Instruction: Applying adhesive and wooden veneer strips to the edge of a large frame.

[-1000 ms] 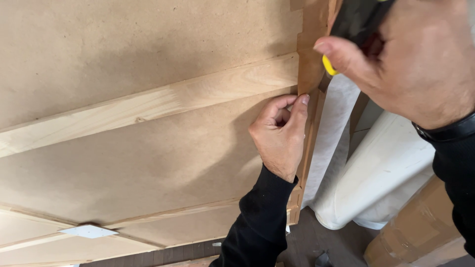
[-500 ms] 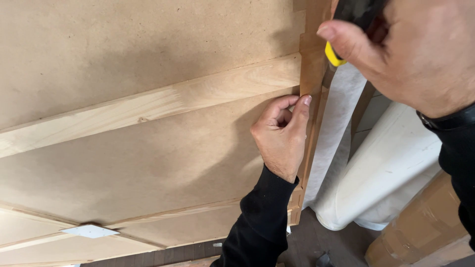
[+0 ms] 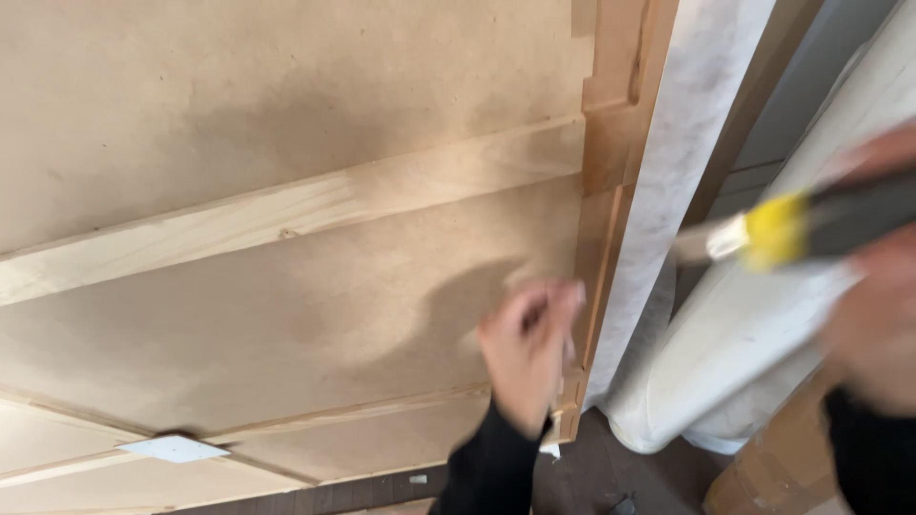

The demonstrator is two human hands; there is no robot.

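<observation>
The left hand [image 3: 528, 355] (blurred, fingers curled, its grasp unclear) presses at the frame edge [image 3: 593, 286], which runs up and away; the right hand [image 3: 873, 315] grips a yellow-collared tool [image 3: 792, 229] just beside, pointing toward it.

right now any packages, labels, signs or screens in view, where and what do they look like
No signs or screens.
White diamond-shaped tag: flat on the brown board, lower left; looks blank.
Brown cardboard box: lower right corner, by the white roll; only a corner shows.
</observation>
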